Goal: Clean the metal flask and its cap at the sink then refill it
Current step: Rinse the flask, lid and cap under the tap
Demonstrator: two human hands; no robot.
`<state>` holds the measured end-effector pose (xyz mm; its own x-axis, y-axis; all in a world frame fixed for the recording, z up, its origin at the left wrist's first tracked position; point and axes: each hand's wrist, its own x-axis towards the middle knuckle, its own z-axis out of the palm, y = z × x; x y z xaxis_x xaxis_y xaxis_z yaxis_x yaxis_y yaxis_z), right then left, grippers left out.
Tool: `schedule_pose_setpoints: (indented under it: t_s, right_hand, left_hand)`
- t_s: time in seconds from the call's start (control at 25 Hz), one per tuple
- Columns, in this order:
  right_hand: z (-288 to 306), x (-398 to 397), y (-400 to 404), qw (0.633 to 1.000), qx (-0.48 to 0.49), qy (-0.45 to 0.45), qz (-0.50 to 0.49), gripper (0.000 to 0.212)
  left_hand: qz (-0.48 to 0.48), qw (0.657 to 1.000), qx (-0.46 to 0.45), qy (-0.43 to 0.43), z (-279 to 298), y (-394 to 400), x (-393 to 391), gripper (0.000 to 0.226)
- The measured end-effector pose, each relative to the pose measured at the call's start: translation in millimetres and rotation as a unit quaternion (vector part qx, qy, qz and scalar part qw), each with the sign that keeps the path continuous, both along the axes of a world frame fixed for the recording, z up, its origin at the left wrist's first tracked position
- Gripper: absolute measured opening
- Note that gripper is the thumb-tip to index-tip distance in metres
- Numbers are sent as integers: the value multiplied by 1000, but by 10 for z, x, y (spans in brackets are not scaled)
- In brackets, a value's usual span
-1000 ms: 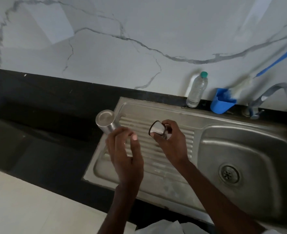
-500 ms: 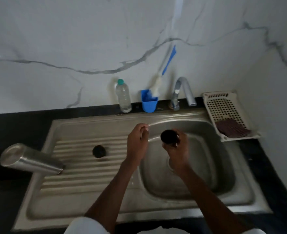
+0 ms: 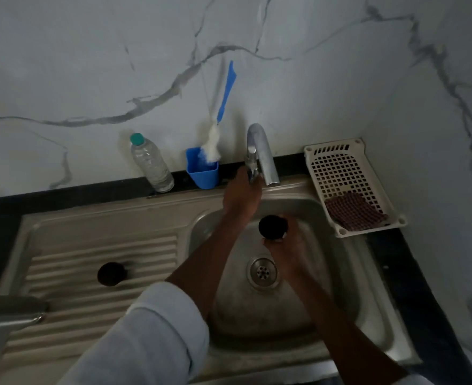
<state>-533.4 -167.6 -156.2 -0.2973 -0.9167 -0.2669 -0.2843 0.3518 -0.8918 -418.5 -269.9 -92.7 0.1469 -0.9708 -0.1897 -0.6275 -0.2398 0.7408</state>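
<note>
1. We found the cap (image 3: 273, 227) held in the right hand (image 3: 284, 247) over the basin of the sink (image 3: 368, 301), its dark open side turned up, just below and in front of the tap spout (image 3: 262, 154). We judged it was placed there to catch the water.
2. The right fingers were closed around the cap's lower part.
3. The left hand (image 3: 241, 197) was at the tap lever (image 3: 252, 165); the fingers appeared closed on it, presumably to start the flow. No water was visible.
4. The metal flask (image 3: 10, 312) lay on its side at the left edge of the drainboard, well apart from both hands, seemingly parked until the cap was done.
5. A small dark round piece (image 3: 111, 273) rested on the drainboard ribs; we could not tell what it was.
6. Behind the sink stood a plastic bottle (image 3: 151, 163) and a blue cup (image 3: 202, 170) holding a bottle brush (image 3: 218, 126); a basket (image 3: 348, 173) with a scrub cloth (image 3: 354, 211) sat on the counter (image 3: 62, 195).
7. No brand, label or writing was legible on any item.
</note>
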Motion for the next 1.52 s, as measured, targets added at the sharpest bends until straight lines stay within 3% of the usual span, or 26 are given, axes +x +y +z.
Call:
schedule_pose_setpoints:
  t_s: [0.12, 0.24, 0.4, 0.6, 0.68, 0.84, 0.96, 1.12, 1.4, 1.52]
  right_hand:
    - [-41, 49, -110, 1000, 14, 18, 14, 67]
    - [-58, 92, -147, 1000, 18, 18, 8, 61]
    - [-75, 119, -153, 1000, 5, 1, 0, 56]
    - [-123, 57, -75, 998, 32, -12, 45, 62]
    - [-157, -6, -58, 997, 36, -17, 58, 63]
    - [-183, -46, -121, 994, 46, -25, 93, 64]
    - [-223, -81, -168, 994, 33, -14, 103, 62]
    - [-286, -94, -228, 989, 41, -19, 139, 62]
    - [-430, -141, -305, 977, 53, 34, 205, 58]
    - [-421, -171, -385, 977, 91, -33, 192, 49]
  left_hand:
    - [6, 998, -29, -56, -64, -154, -3, 26]
    - [56, 997, -59, 9, -288, -171, 34, 14]
    - [86, 991, -86, 49, -445, -140, 80, 24]
    - [46, 996, -46, 61, -394, -22, 160, 22]
    - [36, 997, -57, 27, -475, 251, 337, 31]
    - [2, 978, -130, -160, -703, 798, 986, 35]
    - [-34, 966, -117, -230, -834, 1051, 1469, 43]
    - [-64, 965, -39, -252, -1031, 1288, 1658, 54]
    - [-57, 967, -53, -243, -1026, 1262, 1674, 53]
    - [-52, 968, -48, -242, -1017, 1261, 1661, 54]
